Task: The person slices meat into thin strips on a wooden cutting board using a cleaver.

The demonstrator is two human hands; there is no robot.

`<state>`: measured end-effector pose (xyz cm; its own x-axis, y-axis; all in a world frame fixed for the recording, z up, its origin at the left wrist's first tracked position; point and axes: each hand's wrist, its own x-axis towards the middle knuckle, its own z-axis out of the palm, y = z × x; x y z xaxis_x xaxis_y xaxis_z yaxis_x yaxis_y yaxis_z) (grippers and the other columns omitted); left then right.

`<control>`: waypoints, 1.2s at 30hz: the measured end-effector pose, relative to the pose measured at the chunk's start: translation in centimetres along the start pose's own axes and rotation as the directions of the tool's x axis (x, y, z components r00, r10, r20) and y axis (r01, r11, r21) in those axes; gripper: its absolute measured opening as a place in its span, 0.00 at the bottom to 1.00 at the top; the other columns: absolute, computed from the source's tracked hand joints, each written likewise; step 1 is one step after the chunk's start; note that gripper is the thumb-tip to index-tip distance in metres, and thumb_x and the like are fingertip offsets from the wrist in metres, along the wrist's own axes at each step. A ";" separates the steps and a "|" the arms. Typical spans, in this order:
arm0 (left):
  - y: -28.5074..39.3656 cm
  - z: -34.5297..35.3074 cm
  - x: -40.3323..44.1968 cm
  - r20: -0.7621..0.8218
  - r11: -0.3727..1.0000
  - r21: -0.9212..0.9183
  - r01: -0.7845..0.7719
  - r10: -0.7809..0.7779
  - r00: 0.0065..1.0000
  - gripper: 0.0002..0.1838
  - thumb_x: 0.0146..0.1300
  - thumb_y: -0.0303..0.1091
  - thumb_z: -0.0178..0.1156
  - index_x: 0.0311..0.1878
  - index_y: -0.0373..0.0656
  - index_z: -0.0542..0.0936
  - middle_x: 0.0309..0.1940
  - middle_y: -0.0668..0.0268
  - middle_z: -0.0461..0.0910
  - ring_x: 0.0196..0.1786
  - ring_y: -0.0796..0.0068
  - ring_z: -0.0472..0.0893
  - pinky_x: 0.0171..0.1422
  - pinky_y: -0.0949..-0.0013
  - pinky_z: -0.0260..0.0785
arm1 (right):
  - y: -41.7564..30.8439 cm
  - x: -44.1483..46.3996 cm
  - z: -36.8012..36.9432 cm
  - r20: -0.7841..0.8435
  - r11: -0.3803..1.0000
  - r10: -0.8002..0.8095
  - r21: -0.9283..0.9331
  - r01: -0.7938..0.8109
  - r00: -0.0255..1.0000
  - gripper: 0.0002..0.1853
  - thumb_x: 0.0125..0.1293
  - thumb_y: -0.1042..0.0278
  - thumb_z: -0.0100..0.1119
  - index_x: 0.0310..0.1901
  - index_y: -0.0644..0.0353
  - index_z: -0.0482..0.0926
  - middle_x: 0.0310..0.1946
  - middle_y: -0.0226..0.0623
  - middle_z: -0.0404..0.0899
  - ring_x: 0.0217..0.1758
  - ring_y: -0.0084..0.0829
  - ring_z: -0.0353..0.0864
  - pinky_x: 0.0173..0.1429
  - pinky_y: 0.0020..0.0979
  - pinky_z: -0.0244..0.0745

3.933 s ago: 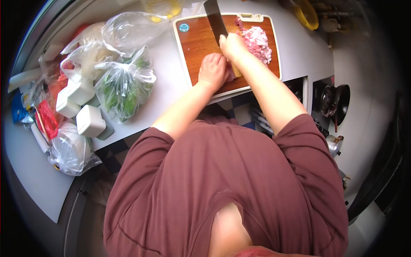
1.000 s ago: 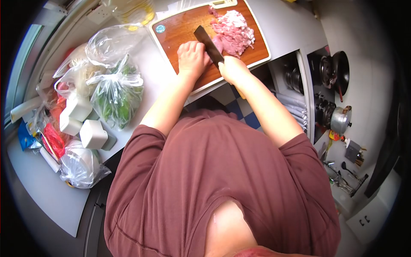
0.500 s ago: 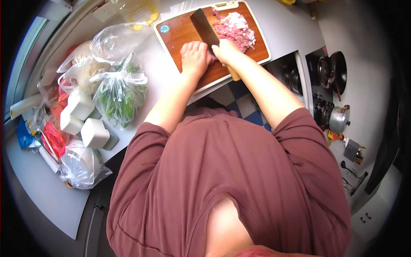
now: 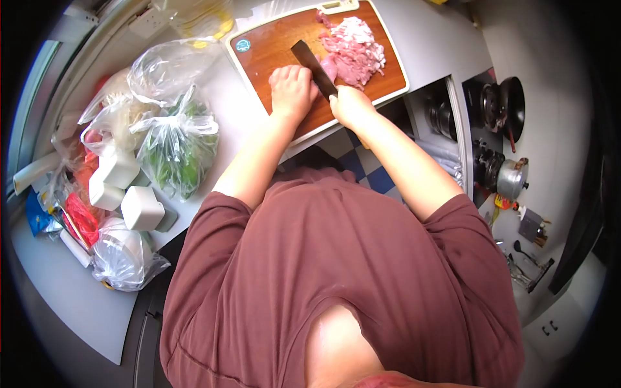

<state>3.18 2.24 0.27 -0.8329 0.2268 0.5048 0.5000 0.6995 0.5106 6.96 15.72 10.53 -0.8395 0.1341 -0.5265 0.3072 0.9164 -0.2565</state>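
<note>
Meat point(image 4: 354, 53) beside cleaver point(image 4: 313, 68) in right hand point(image 4: 353, 107), left hand point(image 4: 292, 92) palm-down.

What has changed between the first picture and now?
The right hand has drawn the dark metal cleaver back toward the body; its tip no longer reaches past the far edge of the brown, pale-rimmed cutting board. Nothing was let go. The left hand stays left of the chopped pink meat.

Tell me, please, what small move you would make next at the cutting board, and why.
I would probably ease the left hand slightly away from the cleaver before any cut. The right hand grips the cleaver with its blade close beside the left fingers, while the cut meat lies on the blade's other side.
</note>
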 end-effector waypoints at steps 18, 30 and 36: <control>0.8 -1.0 -1.8 0.017 1.000 -0.022 -0.022 0.022 1.000 0.10 0.53 0.35 0.63 0.38 0.46 0.77 0.38 0.63 0.79 0.48 0.59 0.76 0.58 0.56 0.64 | -2.3 1.7 -4.6 -0.042 0.995 -0.102 -0.020 0.101 0.994 0.20 0.68 0.53 0.54 0.44 0.65 0.83 0.42 0.55 0.83 0.49 0.51 0.83 0.54 0.46 0.77; 1.0 -1.5 -1.5 0.048 0.997 -0.018 -0.073 0.074 0.996 0.08 0.52 0.36 0.63 0.36 0.48 0.79 0.37 0.66 0.79 0.46 0.61 0.77 0.57 0.57 0.64 | 1.2 -1.5 0.9 0.039 0.997 0.067 0.029 -0.069 0.997 0.15 0.68 0.61 0.53 0.44 0.62 0.83 0.43 0.55 0.84 0.51 0.53 0.83 0.56 0.47 0.77; 0.9 -1.2 -1.5 0.100 0.997 0.013 -0.071 0.069 0.993 0.10 0.53 0.38 0.64 0.37 0.47 0.79 0.38 0.66 0.80 0.49 0.62 0.77 0.59 0.57 0.63 | -1.1 2.4 0.6 0.037 0.999 0.032 -0.002 -0.032 0.999 0.17 0.65 0.60 0.57 0.45 0.66 0.83 0.42 0.59 0.83 0.49 0.53 0.83 0.54 0.46 0.77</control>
<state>5.20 1.76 0.81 -0.8159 0.3411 0.4668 0.5545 0.6904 0.4647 4.88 14.77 9.09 -0.8121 0.1494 -0.5641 0.3332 0.9123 -0.2380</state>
